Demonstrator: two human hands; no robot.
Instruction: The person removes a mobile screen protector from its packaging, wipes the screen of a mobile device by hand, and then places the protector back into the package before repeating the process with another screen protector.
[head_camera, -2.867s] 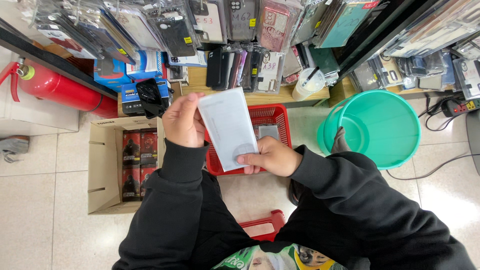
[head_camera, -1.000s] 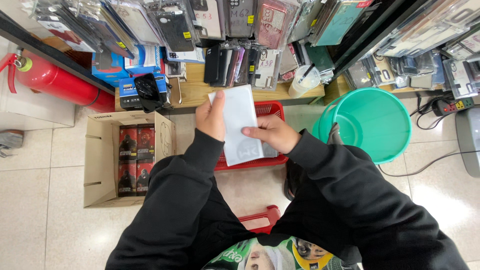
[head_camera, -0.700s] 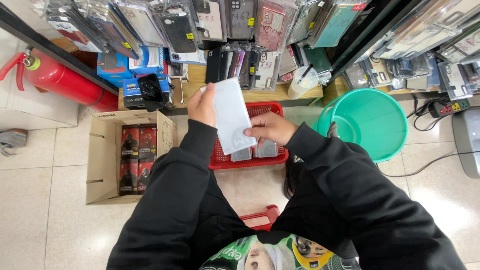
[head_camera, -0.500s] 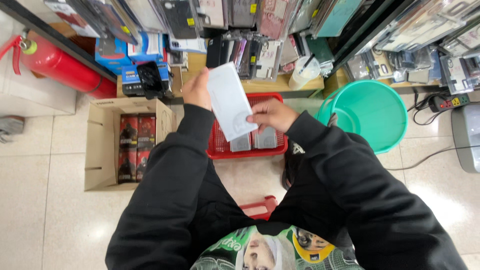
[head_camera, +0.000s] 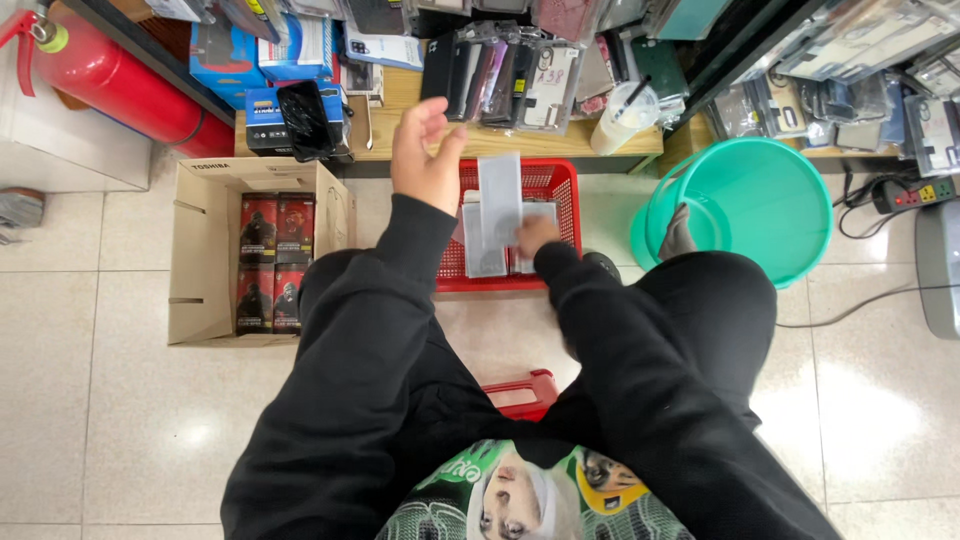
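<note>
Pale floor tiles (head_camera: 120, 420) spread below a crowded display of packaged phone cases (head_camera: 510, 75). Beside the teal bucket (head_camera: 745, 210) and an open cardboard box (head_camera: 255, 255) sits a red basket (head_camera: 555, 180). Over it the left hand (head_camera: 425, 150) is raised on a bent arm, fingers spread and empty — the right hand (head_camera: 535, 235) reaches low, pinching a flat whitish packet (head_camera: 500, 195) held upright just above the basket's stacked packets.

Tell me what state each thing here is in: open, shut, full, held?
Left hand: raised, fingers spread, holding nothing.
Right hand: gripping a pale flat packet over the basket.
Red basket: holds a few similar packets.
Cardboard box: open, with boxed goods inside.
Green bucket: upright.
</note>
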